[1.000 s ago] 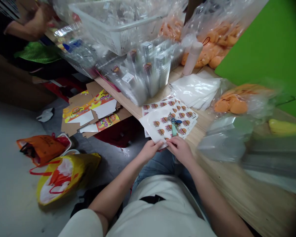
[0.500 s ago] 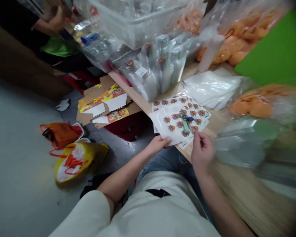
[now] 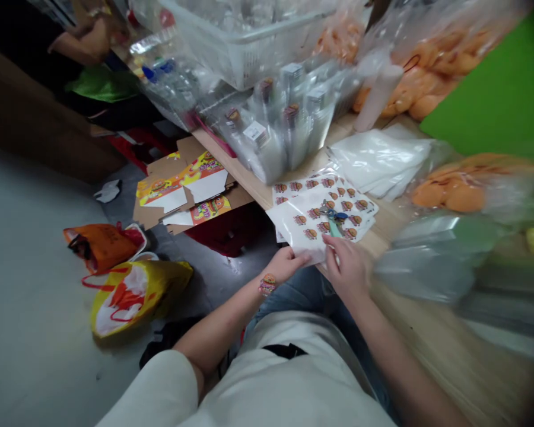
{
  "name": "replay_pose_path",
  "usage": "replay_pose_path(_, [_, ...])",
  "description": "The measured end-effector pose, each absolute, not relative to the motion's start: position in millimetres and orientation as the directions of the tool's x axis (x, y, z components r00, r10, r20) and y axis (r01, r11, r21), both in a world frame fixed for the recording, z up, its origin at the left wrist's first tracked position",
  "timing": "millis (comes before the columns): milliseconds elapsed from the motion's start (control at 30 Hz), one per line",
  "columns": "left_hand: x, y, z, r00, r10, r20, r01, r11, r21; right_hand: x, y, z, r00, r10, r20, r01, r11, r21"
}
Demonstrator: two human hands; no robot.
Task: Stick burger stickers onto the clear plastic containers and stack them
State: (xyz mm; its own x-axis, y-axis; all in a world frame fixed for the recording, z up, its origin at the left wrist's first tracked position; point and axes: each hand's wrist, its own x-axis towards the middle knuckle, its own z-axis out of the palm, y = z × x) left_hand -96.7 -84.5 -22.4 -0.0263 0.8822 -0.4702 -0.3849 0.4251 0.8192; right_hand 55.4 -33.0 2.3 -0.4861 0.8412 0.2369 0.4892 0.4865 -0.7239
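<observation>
My left hand grips the near edge of a white sticker sheet printed with small burger stickers. One burger sticker sits on my left wrist. My right hand is closed, its fingertips at the sheet's near edge beside my left hand; whatever they pinch is too small to make out. On top of the sheet lies a bunch of keys with a mint-green tag and a blue piece. More sticker sheets are layered underneath, on the wooden table.
Clear plastic packs and a translucent basket stand beyond the sheets. Clear bags and bagged orange items lie to the right. Printed cardboard boxes and a yellow bag are at left. Another person's arm shows upper left.
My right hand has moved left along the sheet's near edge, closer to my left hand. A burger sticker now shows on my left wrist, where none was visible before.
</observation>
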Motion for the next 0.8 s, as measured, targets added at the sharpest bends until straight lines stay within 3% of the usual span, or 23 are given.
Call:
replay_pose_path(200, [-104, -73, -10, -0.022, 0.805, -0.593, -0.527, 0.494, 0.691, 49, -26, -25, -0.481, 0.860, 0.173, 0.520, 0.438, -0.733])
replay_pose_path(600, [-106, -60, -16, -0.130, 0.846, -0.518, -0.308, 0.462, 0.832, 43, 8, -23, -0.522, 0.848, 0.085, 0.457, 0.363, -0.812])
replay_pose_path(733, [-106, -60, -16, -0.143, 0.848, -0.511, -0.300, 0.455, 0.839, 49, 19, -10, -0.373, 0.925, 0.075, 0.511, 0.272, -0.816])
replay_pose_path(800, [-106, -60, -17, -0.144, 0.843, -0.519, -0.311, 0.459, 0.832, 44, 13, 2, -0.245, 0.957, 0.152, 0.537, 0.265, -0.801])
